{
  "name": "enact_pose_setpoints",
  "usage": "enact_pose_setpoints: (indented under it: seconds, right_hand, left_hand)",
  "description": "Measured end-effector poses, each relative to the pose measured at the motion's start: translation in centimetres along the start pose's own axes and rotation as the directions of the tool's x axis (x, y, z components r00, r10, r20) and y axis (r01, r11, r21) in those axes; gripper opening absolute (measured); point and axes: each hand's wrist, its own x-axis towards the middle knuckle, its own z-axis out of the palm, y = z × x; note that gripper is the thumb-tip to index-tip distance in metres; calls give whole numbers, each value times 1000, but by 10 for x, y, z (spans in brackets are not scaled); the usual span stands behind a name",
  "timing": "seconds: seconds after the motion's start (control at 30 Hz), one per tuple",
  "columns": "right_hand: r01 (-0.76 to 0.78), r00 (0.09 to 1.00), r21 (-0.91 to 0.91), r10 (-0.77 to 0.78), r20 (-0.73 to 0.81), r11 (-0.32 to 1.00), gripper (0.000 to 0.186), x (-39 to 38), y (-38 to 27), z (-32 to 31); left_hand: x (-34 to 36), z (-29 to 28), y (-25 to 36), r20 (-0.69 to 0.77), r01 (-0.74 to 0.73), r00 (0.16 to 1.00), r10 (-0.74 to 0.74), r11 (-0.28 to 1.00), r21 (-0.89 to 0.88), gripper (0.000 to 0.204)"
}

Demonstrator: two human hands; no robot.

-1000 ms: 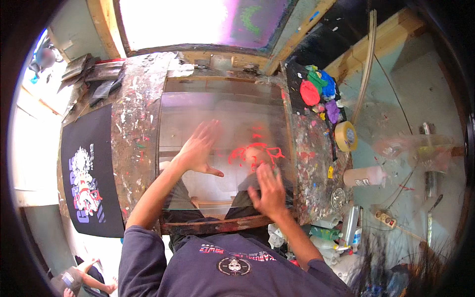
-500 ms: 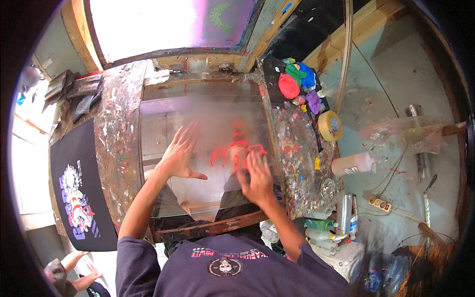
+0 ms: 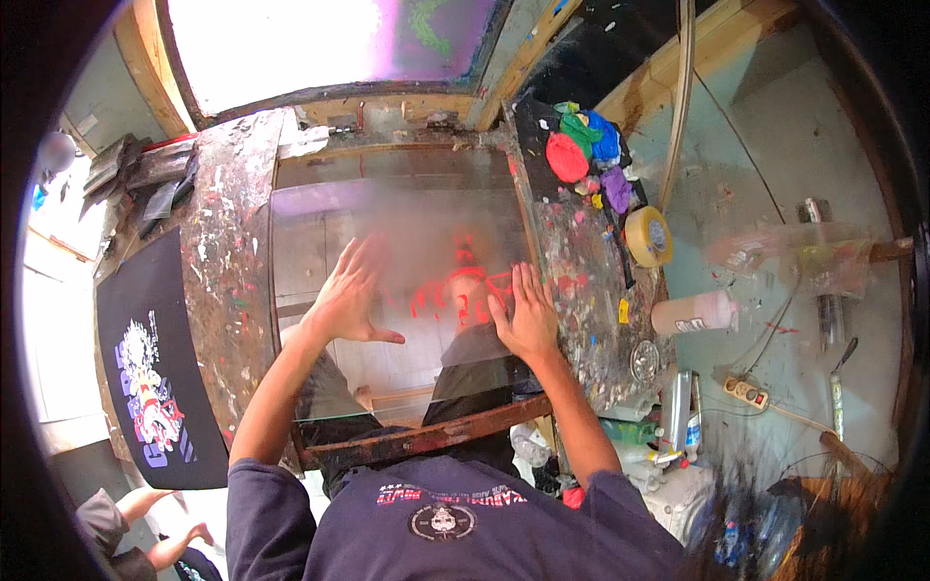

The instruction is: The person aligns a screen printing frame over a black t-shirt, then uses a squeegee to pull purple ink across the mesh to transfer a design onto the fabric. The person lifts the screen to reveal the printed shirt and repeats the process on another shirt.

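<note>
A see-through pane, glass or clear film, spans the opening between two paint-spattered boards. A hazy patch covers its upper middle, and a broken red design shows toward its right side. My left hand lies spread over the left part of the pane, thumb pointing right, holding nothing. Over the pane's right edge, beside the red marks, my right hand rests with fingers extended and nothing in it. My legs show through the pane below.
Left lies a black cloth with a printed figure. On the right board are blobs of coloured paint, a roll of tape and a pale bottle. A bright framed screen stands behind. Another person's arm appears lower left.
My right hand has moved right, from over the red design to the pane's right edge. My left hand stays in nearly the same place.
</note>
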Motion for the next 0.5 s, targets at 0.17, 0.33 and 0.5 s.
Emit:
enact_pose_setpoints:
  seconds: [0.17,0.33,0.5]
  right_hand:
    - [97,992,64,-102,71,993,78,-35,-5,-15]
    - [77,996,78,-80,33,994,83,-9,-18,4]
    - [127,990,40,-129,49,991,79,-35,-2,-9]
  left_hand:
    - [0,1,-1,-8,10,1000,-11,1000,-16,154]
    - [-2,6,-6,-67,-2,998,0,1000,-22,150]
    - [0,4,-5,-68,1,998,-3,1000,-25,149]
